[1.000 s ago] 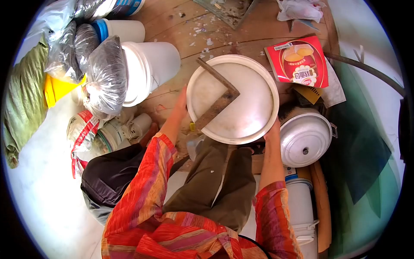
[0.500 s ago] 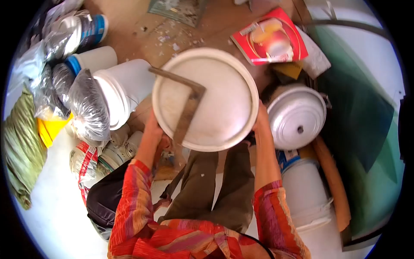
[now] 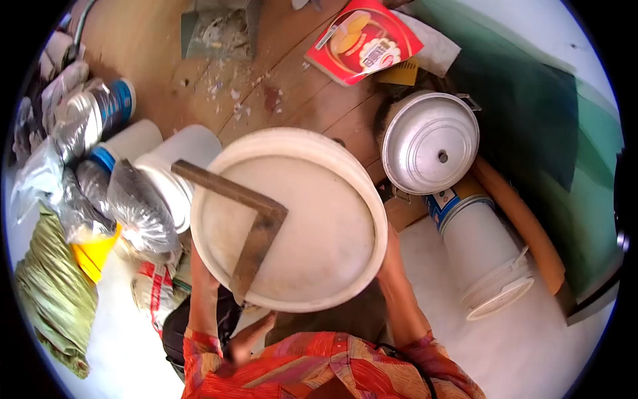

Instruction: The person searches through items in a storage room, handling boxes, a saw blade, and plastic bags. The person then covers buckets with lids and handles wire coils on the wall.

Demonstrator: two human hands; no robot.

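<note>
A big off-white lidded bucket [image 3: 319,266] is held up in front of my body, its round top facing me. My left hand [image 3: 203,269] grips its left side and my right hand [image 3: 390,256] its right side; the fingers of both are mostly hidden behind the rim. On the lid lies a worn, rusty L-shaped square [image 3: 266,216], one arm sticking out past the left rim and the other pointing down to the front edge.
At left are white buckets [image 3: 183,149], stuffed plastic bags [image 3: 139,206] and a green sack [image 3: 56,286]. A lidded metal pot [image 3: 425,139], a white pail [image 3: 478,249] and a red packet [image 3: 365,43] are at right. A dustpan [image 3: 226,33] and scraps lie on the wooden floor [image 3: 286,93].
The bucket, with the square on it, is lower in view and appears larger and more tilted. My hands have moved with it. The view has shifted, showing more floor ahead.
</note>
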